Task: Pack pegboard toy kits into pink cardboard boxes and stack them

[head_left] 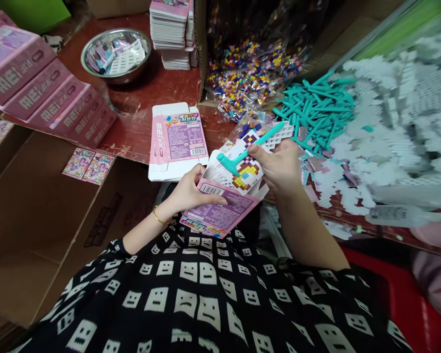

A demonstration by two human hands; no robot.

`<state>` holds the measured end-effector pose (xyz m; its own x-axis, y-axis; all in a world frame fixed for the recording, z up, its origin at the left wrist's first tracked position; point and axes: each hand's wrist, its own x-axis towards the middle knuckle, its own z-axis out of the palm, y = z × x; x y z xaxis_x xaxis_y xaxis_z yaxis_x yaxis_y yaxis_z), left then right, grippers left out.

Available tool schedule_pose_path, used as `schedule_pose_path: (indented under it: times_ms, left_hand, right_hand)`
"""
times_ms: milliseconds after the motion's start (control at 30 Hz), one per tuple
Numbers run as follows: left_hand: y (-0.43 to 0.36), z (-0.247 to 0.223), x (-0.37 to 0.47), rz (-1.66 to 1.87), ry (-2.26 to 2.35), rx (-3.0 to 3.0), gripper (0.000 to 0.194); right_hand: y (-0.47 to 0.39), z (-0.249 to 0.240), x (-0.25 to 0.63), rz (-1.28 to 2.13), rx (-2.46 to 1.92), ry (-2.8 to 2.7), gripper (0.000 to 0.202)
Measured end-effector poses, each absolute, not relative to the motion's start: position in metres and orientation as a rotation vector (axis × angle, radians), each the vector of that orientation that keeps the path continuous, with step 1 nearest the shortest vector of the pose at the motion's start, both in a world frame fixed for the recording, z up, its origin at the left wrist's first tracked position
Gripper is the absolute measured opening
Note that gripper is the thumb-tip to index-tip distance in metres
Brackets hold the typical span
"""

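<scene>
Both hands are gripping, slightly apart: the left hand is clamping one pink box, while the right hand is pinching one teal tool against one card at that box's open end. At least one more box is lying just beyond, on the table. One bowl is holding mixed pieces. More teal tools are lying heaped, too many to count.

The garment is black, printed with pale, jagged-edged squares bearing simple faces; a thin gold bangle circles the left wrist.
</scene>
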<state>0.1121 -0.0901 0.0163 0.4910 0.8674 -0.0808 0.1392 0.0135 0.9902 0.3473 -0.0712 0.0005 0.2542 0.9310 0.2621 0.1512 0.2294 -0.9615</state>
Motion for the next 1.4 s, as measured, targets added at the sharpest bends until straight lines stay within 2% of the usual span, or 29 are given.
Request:
schedule_pose_path:
  times_ms: [167, 400, 467, 567, 633, 700, 800, 933, 1033, 1133, 1200, 1300, 1400]
  left_hand:
    - [-0.089, 0.006, 0.111, 0.729, 0.925, 1.398, 0.069]
    - [-0.094, 0.008, 0.112, 0.725, 1.041, 1.331, 0.066]
    - [-0.095, 0.011, 0.112, 0.729, 1.063, 1.317, 0.065]
    - [-0.097, 0.014, 0.113, 0.737, 1.070, 1.321, 0.063]
    - [-0.098, 0.014, 0.114, 0.731, 1.068, 1.341, 0.061]
    - [-0.097, 0.012, 0.115, 0.725, 1.076, 1.381, 0.061]
    - [-0.096, 0.008, 0.113, 0.731, 1.092, 1.408, 0.065]
    - [-0.096, -0.001, 0.107, 0.788, 1.112, 1.392, 0.067]
    - [-0.098, -0.006, 0.102, 0.906, 1.115, 1.392, 0.071]
    - [-0.101, -0.010, 0.098, 1.053, 1.088, 1.415, 0.082]
    - [-0.101, -0.010, 0.096, 1.056, 1.071, 1.476, 0.075]
    - [-0.099, -0.011, 0.097, 0.962, 1.033, 1.581, 0.045]
    - [-0.097, -0.015, 0.101, 1.102, 0.959, 1.565, 0.042]
  right_hand:
    - [-0.073, 0.005, 0.348, 0.684, -1.233, -1.144, 0.050]
    - [-0.107, 0.034, 0.333, 1.038, -1.458, -1.434, 0.039]
    - [-0.113, 0.038, 0.337, 1.003, -1.461, -1.455, 0.037]
    - [-0.115, 0.042, 0.340, 0.776, -1.374, -1.442, 0.041]
    - [-0.113, 0.044, 0.336, 0.702, -1.317, -1.534, 0.033]
    - [-0.111, 0.046, 0.328, 0.811, -1.272, -1.770, 0.016]
    - [-0.108, 0.052, 0.321, 0.946, -1.221, -2.013, 0.027]
    - [-0.113, 0.053, 0.324, 0.697, -1.270, -1.909, 0.018]
    - [-0.122, 0.036, 0.326, 0.698, -1.227, -1.900, 0.030]
    - [-0.135, 0.005, 0.320, 0.553, -1.254, -1.511, 0.044]
    - [-0.145, -0.017, 0.312, 0.587, -1.251, -1.271, 0.050]
    - [-0.156, -0.039, 0.296, 0.781, -1.275, -1.167, 0.032]
    - [-0.156, -0.043, 0.280, 0.706, -1.273, -1.162, 0.028]
